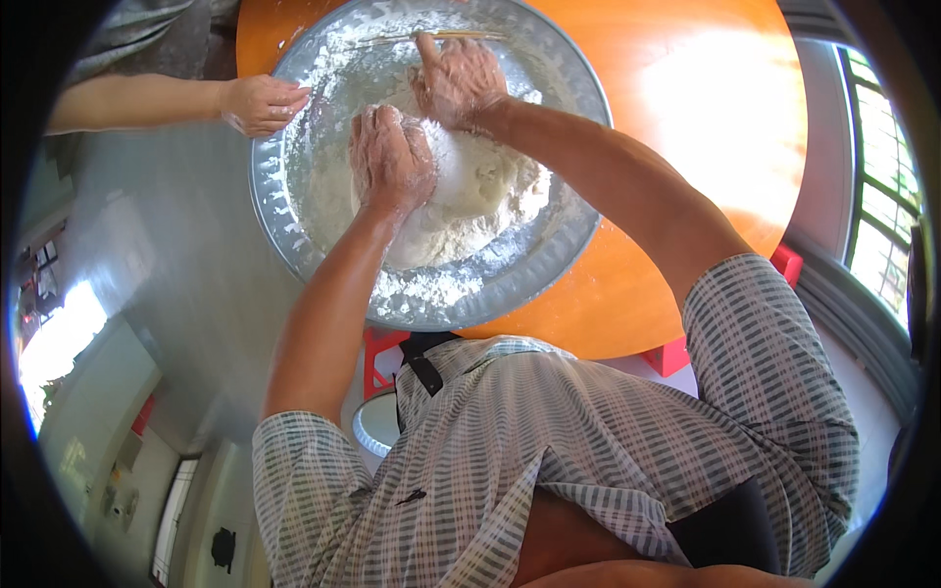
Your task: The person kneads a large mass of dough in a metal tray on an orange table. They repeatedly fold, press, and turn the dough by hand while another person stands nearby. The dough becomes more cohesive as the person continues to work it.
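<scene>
A pale, floury mass of dough (478, 191) lies in a wide, round metal basin (514, 301). My left hand (393, 158) bears on the dough's left side, its fingers curled over the edge. Against the dough's far side is my right hand (463, 84), the wrist bent and the fingers pointing away from me. What its fingertips touch is hidden. Flour coats both hands. Just past the right hand, a thin pair of sticks, perhaps chopsticks (470, 34), lies across the far part of the basin. Dry flour (426, 288) is scattered along the near and left inner wall.
Another person's floury hand (268, 104) is at the basin's left rim. The basin stands on a round orange table (632, 294), overhanging its left side. Red plastic stools (665, 358) show below the table edge. A round pale vessel (375, 422) is low beside my body. A barred window (882, 184) is at right.
</scene>
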The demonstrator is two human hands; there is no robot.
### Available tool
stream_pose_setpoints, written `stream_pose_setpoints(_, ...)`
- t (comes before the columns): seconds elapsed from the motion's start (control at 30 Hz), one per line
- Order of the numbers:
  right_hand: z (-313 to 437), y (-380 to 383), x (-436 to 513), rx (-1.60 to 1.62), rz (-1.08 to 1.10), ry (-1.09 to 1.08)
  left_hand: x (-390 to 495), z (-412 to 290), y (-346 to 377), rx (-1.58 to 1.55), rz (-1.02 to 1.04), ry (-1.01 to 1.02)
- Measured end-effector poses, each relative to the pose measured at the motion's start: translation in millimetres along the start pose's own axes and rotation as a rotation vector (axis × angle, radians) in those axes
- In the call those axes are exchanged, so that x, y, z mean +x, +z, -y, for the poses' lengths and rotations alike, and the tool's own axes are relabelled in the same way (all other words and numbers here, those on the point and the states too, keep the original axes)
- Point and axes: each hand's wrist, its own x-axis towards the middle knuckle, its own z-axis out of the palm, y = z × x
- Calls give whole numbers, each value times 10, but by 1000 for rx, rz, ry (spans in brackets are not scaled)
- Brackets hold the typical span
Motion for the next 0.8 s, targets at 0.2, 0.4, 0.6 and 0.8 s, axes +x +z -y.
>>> stream_pose_setpoints(0.2, -100, 74, 403, -100, -153, -109, 126, 79, 136, -3, -125, -64)
stream_pose_setpoints(0.4, -100, -250, 50, 150, 350, 40, 223, -8, 113, -60, -309, -122)
stream_pose_setpoints(0.6, -143, -587, -457, 245, 238, -48, 301, -66, 95, 87, -303, -234)
stream_pose_setpoints(0.8, -257, -645, -742, 451, 100, 168, 388, -68, 4, 109, 165, -199)
